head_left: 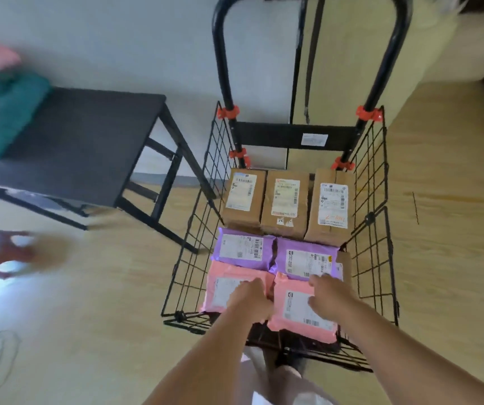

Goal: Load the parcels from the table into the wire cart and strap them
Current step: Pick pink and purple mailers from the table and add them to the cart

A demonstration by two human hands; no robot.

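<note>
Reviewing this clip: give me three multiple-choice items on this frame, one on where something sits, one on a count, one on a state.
1. Where do the cardboard boxes stand in the wire cart?
A. At the handle end
B. Under the pink mailers
C. On the black table

2. How many purple mailers show?
A. One
B. Two
C. Four

3. What state is the strap in?
A. Pulled tight across the parcels
B. Hanging loose from the handle
C. Held in the left hand

Key: 1 A, the three boxes line the far end below the handle posts. 2 B, two lie side by side behind the pink mailers. 3 B, it dangles behind the cart, while the left hand and right hand rest on the pink mailers.
</note>
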